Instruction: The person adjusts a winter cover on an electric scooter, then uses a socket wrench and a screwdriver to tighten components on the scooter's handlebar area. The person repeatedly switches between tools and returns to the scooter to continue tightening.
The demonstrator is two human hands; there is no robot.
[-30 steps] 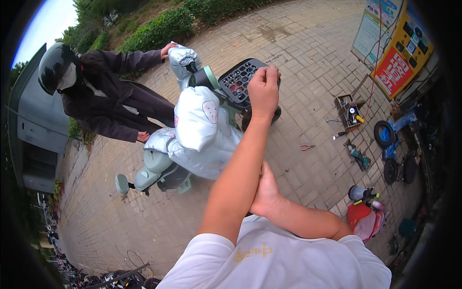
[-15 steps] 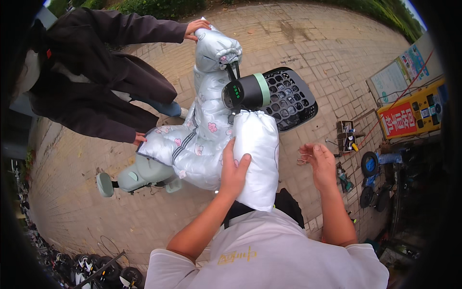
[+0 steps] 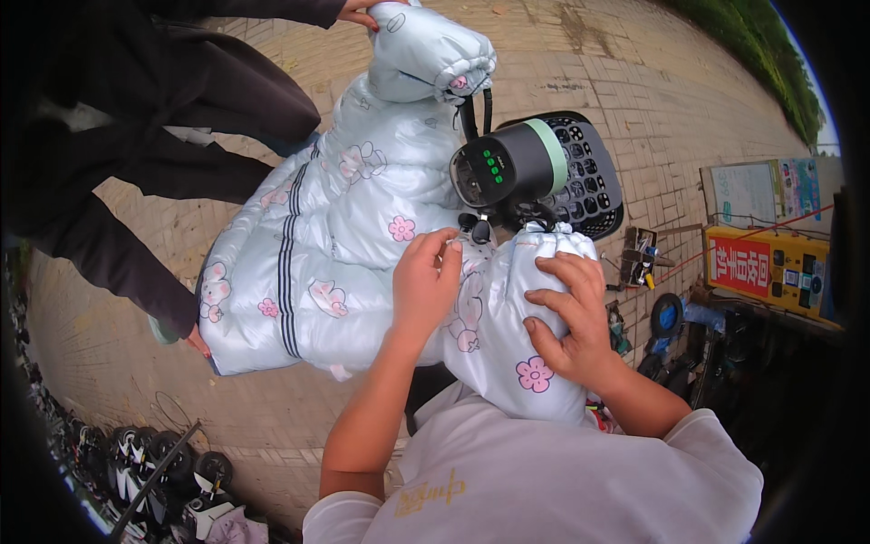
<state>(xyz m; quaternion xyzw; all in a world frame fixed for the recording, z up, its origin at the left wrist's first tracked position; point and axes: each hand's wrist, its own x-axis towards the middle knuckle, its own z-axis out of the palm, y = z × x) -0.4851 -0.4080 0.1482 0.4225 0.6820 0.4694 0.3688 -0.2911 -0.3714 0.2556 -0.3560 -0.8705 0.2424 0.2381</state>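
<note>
A padded silvery-white windshield quilt [image 3: 362, 218] with pink flowers and dark stripes drapes over an electric scooter. My right hand [image 3: 580, 331] lies on its near handlebar sleeve [image 3: 507, 335], fingers spread over the padding. Beside the inner edge of that sleeve is my left hand [image 3: 426, 286], its thumb and bent index finger close together. What they pinch, if anything, cannot be made out. Just past those fingertips hang a black key and fob [image 3: 478, 227], below the scooter's dashboard [image 3: 498, 168] with green lit marks. The far sleeve [image 3: 430, 54] covers the other handlebar end.
Another person in a dark coat [image 3: 217, 82] stands at the left, one hand on the far sleeve, the other at the quilt's lower corner. A black basket [image 3: 589, 172] fronts the scooter. Tools and tyres [image 3: 668, 315] lie right, by a yellow cabinet [image 3: 770, 276]; parked scooters [image 3: 172, 471] lower left.
The quilt is now spread wider toward the left. My right hand has come from the air onto the near sleeve. My left hand has left that sleeve's side and moved near the key.
</note>
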